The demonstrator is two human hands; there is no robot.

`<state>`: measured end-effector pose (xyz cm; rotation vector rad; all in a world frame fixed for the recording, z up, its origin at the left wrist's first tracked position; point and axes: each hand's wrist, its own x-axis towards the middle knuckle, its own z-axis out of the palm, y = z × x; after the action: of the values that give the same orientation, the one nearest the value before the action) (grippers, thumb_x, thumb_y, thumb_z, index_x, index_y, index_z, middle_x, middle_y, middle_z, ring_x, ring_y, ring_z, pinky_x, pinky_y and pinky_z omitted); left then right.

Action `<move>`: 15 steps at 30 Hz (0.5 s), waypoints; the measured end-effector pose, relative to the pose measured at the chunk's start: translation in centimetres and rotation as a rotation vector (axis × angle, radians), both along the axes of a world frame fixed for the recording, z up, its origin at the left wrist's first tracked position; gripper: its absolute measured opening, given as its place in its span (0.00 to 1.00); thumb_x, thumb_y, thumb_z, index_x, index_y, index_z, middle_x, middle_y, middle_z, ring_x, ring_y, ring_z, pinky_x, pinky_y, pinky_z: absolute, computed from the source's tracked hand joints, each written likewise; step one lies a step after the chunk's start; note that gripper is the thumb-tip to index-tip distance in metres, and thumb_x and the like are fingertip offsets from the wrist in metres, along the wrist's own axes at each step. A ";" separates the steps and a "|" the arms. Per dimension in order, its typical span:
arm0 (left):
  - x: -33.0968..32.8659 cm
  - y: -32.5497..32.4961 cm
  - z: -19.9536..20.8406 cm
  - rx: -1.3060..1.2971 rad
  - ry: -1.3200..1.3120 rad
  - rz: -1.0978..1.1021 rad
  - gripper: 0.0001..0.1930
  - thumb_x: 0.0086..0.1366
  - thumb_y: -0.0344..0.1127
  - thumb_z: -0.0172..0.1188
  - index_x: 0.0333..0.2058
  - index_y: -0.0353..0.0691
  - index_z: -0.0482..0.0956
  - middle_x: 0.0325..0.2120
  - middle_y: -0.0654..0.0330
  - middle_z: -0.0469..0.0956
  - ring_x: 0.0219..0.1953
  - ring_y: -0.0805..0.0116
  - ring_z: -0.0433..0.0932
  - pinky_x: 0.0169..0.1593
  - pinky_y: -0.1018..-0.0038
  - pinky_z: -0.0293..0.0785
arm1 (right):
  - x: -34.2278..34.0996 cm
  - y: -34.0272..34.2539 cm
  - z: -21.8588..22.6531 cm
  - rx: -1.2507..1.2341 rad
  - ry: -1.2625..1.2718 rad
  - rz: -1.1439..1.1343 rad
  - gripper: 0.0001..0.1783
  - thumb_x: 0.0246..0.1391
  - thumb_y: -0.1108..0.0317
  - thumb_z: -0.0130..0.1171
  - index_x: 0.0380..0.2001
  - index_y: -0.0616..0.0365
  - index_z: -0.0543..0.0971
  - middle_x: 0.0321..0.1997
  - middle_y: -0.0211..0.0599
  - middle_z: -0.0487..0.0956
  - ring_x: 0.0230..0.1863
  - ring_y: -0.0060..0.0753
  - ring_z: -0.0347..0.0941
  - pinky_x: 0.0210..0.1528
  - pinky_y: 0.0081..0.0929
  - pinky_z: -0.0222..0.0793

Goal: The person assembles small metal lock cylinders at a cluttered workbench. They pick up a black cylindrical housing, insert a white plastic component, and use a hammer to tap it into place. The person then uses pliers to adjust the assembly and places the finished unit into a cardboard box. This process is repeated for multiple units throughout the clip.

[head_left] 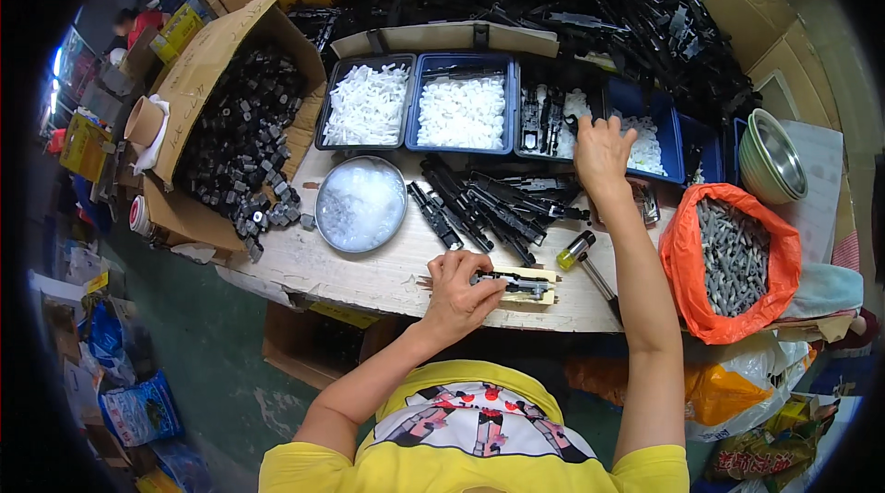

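Note:
My left hand is closed around the left end of a long black plastic part, its thumb pressed on top. That part lies in a pale wooden fixture near the table's front edge. My right hand reaches to the bins at the back, fingers spread over small white pieces in a blue bin; the fingertips show nothing held. Between the hands and the bins lies a pile of similar black parts. A screwdriver with a yellow-tipped handle rests right of the fixture.
At left, an open carton spills black blocks. A round dish holds a whitish substance. Two bins of white pieces stand behind it. An orange bag of grey pieces and stacked bowls occupy the right. Black parts heap up behind.

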<state>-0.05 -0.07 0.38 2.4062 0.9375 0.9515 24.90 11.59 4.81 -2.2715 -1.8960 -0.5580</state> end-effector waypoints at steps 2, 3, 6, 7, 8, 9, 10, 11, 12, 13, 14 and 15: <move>0.2 0.2 0.1 -0.014 -0.010 -0.003 0.09 0.46 0.34 0.63 0.29 0.47 0.78 0.34 0.64 0.69 0.41 0.64 0.64 0.45 0.65 0.52 | 0.4 0.4 -0.2 -0.064 -0.063 -0.026 0.09 0.41 0.72 0.52 0.30 0.55 0.75 0.30 0.39 0.77 0.41 0.38 0.68 0.44 0.45 0.54; 0.2 0.1 0.1 -0.052 -0.013 0.003 0.09 0.45 0.34 0.63 0.29 0.47 0.79 0.34 0.64 0.69 0.41 0.64 0.64 0.46 0.66 0.52 | 0.4 0.1 0.4 -0.090 -0.066 -0.031 0.11 0.43 0.71 0.50 0.33 0.55 0.74 0.30 0.39 0.78 0.41 0.39 0.69 0.45 0.45 0.54; -0.5 -0.1 0.0 -0.165 -0.039 0.010 0.12 0.45 0.35 0.64 0.32 0.45 0.78 0.36 0.64 0.70 0.43 0.64 0.64 0.47 0.67 0.52 | 0.5 -2.0 2.9 -0.026 0.121 -0.064 0.16 0.45 0.74 0.47 0.41 0.56 0.71 0.33 0.42 0.78 0.38 0.46 0.73 0.40 0.51 0.58; -0.6 -0.1 0.2 -0.203 -0.068 0.015 0.13 0.45 0.34 0.64 0.33 0.44 0.78 0.36 0.64 0.70 0.43 0.65 0.64 0.47 0.67 0.52 | 1.5 -2.9 2.5 0.059 0.296 0.026 0.17 0.47 0.73 0.46 0.43 0.57 0.70 0.34 0.44 0.78 0.38 0.47 0.73 0.39 0.50 0.60; -0.9 -0.2 0.4 -0.240 -0.098 0.020 0.14 0.45 0.34 0.64 0.34 0.43 0.78 0.37 0.64 0.71 0.43 0.65 0.64 0.47 0.68 0.53 | 2.1 -4.0 2.2 0.144 0.473 0.114 0.18 0.49 0.72 0.45 0.46 0.58 0.69 0.36 0.47 0.78 0.39 0.49 0.73 0.39 0.49 0.62; -1.0 -0.1 0.3 -0.264 -0.121 0.036 0.15 0.44 0.33 0.64 0.34 0.43 0.78 0.37 0.63 0.71 0.43 0.64 0.64 0.47 0.69 0.54 | 1.4 -5.4 3.4 0.049 0.733 0.090 0.18 0.51 0.69 0.48 0.46 0.59 0.69 0.40 0.49 0.76 0.39 0.50 0.73 0.39 0.40 0.66; -1.1 -0.1 0.4 -0.284 -0.143 0.047 0.16 0.44 0.32 0.64 0.35 0.43 0.78 0.38 0.63 0.71 0.43 0.64 0.65 0.47 0.70 0.55 | 0.9 -6.8 3.0 0.046 0.775 0.144 0.17 0.50 0.69 0.51 0.45 0.59 0.70 0.39 0.49 0.76 0.38 0.50 0.73 0.38 0.38 0.67; -1.3 0.0 0.4 -0.304 -0.166 0.060 0.16 0.43 0.31 0.65 0.36 0.42 0.77 0.38 0.63 0.72 0.43 0.64 0.65 0.47 0.70 0.55 | 0.4 -8.2 2.4 0.042 0.817 0.200 0.17 0.49 0.68 0.53 0.44 0.58 0.71 0.39 0.49 0.76 0.38 0.50 0.73 0.37 0.37 0.67; -1.5 0.0 0.4 -0.305 -0.186 0.064 0.17 0.43 0.31 0.65 0.36 0.43 0.77 0.38 0.63 0.72 0.43 0.65 0.65 0.47 0.70 0.55 | -0.3 -9.6 1.9 0.041 0.858 0.256 0.16 0.48 0.67 0.56 0.42 0.58 0.72 0.39 0.49 0.76 0.37 0.49 0.73 0.36 0.36 0.68; -1.8 0.0 0.2 -0.304 -0.203 0.077 0.17 0.42 0.31 0.64 0.36 0.44 0.77 0.38 0.64 0.71 0.43 0.66 0.64 0.47 0.70 0.55 | -1.4 -10.8 1.1 0.059 0.810 0.344 0.16 0.47 0.66 0.58 0.41 0.57 0.73 0.37 0.48 0.76 0.35 0.48 0.72 0.36 0.36 0.68; -2.0 0.1 0.1 -0.305 -0.219 0.086 0.18 0.42 0.31 0.64 0.37 0.45 0.77 0.37 0.65 0.71 0.44 0.66 0.64 0.47 0.70 0.54 | -2.7 -12.0 0.6 0.077 0.761 0.427 0.16 0.45 0.66 0.60 0.40 0.57 0.74 0.35 0.46 0.75 0.33 0.48 0.72 0.35 0.35 0.68; -2.1 0.2 0.4 -0.287 -0.244 0.106 0.19 0.42 0.30 0.64 0.37 0.45 0.77 0.37 0.64 0.72 0.43 0.66 0.65 0.47 0.71 0.55 | -4.0 -13.1 0.3 0.012 0.767 0.441 0.16 0.45 0.66 0.61 0.39 0.57 0.74 0.33 0.45 0.74 0.33 0.46 0.72 0.34 0.35 0.67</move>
<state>-2.20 0.11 0.75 1.9703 1.0379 1.0416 20.91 -1.48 5.09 -1.6025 -1.8335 0.3199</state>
